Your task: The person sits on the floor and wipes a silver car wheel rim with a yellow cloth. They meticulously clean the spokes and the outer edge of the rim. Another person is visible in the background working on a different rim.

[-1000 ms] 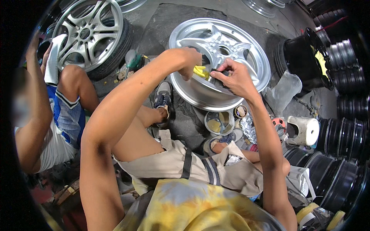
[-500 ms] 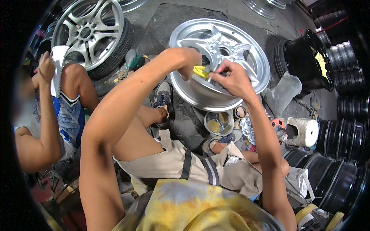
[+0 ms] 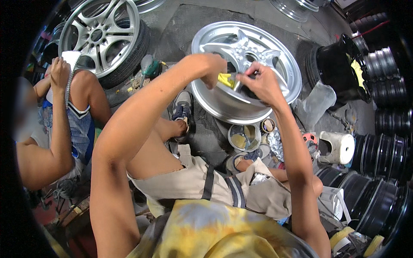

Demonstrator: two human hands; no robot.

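A silver alloy wheel rim (image 3: 284,88) with broad spokes lies face up on the floor before me. My left hand (image 3: 214,74) is closed over its near edge, wrist bent, with most fingers hidden. From that hand a crumpled yellow piece (image 3: 225,80) sticks out; I cannot tell whether it is sandpaper or cloth. Close to the right of it, my right hand (image 3: 261,85) has thumb and fingertips drawn together over the rim. Something small and greyish may sit at those fingertips, but it is too blurred to name.
At the left a person (image 3: 60,73) sits holding a white spiral notebook (image 3: 71,60). Behind stands another wheel with tyre (image 3: 97,36), beside a green power tool (image 3: 149,66). A round container (image 3: 244,137) is near my foot. Black rims (image 3: 378,157) stack at the right.
My right hand has shifted slightly at the yellow piece, its fingertips drawn closer together. The left hand stays almost in place. The seated person's hand has moved lower on the notebook.
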